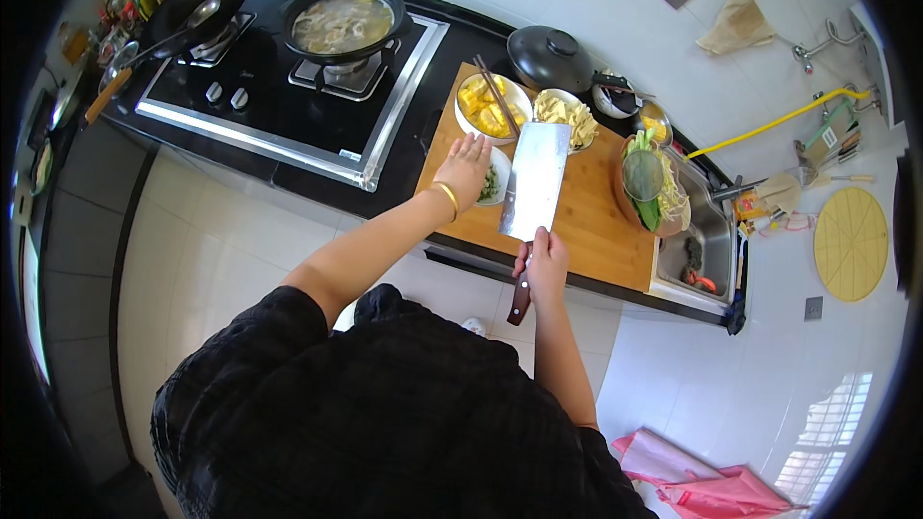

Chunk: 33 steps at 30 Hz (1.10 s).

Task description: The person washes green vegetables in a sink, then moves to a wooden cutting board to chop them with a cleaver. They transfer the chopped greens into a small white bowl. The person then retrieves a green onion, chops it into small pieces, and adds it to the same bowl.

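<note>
My right hand (546,264) is wrapped round the dark wooden handle of a cleaver (536,178), its broad blade pointing away from me above the wooden cutting board (606,221). With fingers stretched out, my left hand (465,171) is over the near left part of the board, beside a small white dish of chopped greens (492,183) that it partly covers. Just beyond it stands a white bowl of corn pieces (481,115) with brown chopsticks (495,96) across it. A bowl of pale yellow strips (565,115) sits behind the blade tip.
A pot of simmering broth (341,24) is on the stove's right burner, a black wok (202,10) on the left one. A black lidded pot (550,58) stands behind the board. A vegetable basket (654,183) is beside the sink (707,240) at right.
</note>
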{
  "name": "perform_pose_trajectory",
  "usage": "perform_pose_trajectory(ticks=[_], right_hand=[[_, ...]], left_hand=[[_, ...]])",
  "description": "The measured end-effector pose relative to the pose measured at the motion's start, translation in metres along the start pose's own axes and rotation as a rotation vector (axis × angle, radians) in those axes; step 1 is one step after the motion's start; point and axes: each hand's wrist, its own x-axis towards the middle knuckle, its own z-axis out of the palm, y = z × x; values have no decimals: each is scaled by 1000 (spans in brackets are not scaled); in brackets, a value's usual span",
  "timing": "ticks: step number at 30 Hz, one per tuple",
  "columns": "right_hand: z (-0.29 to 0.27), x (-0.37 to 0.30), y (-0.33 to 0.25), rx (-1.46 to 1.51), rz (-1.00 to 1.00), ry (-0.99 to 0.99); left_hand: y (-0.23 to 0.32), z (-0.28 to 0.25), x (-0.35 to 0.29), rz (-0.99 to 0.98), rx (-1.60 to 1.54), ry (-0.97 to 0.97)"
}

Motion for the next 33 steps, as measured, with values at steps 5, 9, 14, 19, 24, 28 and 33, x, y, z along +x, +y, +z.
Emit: perform_pose_trajectory(ticks=[5, 9, 14, 19, 24, 28, 33], right_hand=[[1, 11, -6, 63, 37, 10], [-1, 13, -12, 109, 26, 28], [-5, 8, -18, 171, 35, 57], [-9, 3, -19, 178, 18, 37], [-20, 1, -12, 209, 14, 80], [-40, -1, -5, 191, -25, 195], [-78, -9, 16, -266, -149, 300]], left_hand=[[7, 12, -22, 480, -107, 218], [-7, 19, -20, 141, 26, 85], [-18, -3, -3, -495, -1919, 125], [-34, -13, 2, -642, -2488, -24], [-37, 16, 19, -848, -1814, 92], [-15, 4, 24, -641, -1166, 354], [1, 14, 21, -248, -1010, 449]])
